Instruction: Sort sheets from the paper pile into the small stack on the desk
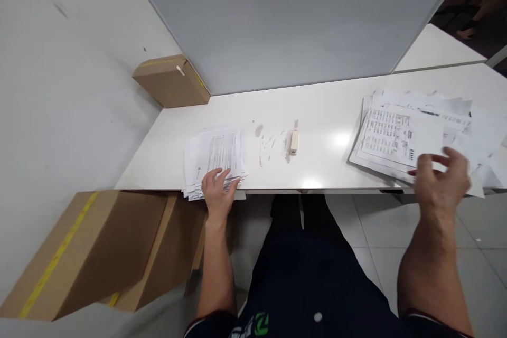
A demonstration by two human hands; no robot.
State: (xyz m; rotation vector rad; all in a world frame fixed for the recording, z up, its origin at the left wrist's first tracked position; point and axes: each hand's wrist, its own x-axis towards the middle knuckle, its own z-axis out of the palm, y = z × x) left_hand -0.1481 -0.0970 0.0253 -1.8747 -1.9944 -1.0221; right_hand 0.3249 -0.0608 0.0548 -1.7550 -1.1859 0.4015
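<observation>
A stack of printed paper sheets (214, 150) lies at the left of the white table, its edges uneven. My left hand (218, 190) rests at the front edge of this stack, thumb and fingers apart. At the right, a wider, messier pile of printed papers (390, 134) is fanned out toward the table's right end. Over its front part is my right hand (441, 177), fingers curved and apart, with no sheet visible between them. Between the two piles stands a small cream-coloured block (293, 142); its exact kind cannot be made out.
A grey partition (293, 21) rises along the back of the white table (317, 111). One cardboard box (174, 84) sits in the back left corner. Larger taped cardboard boxes (91, 243) stand at the lower left, below table height. Grey marks (259, 130) dot the tabletop.
</observation>
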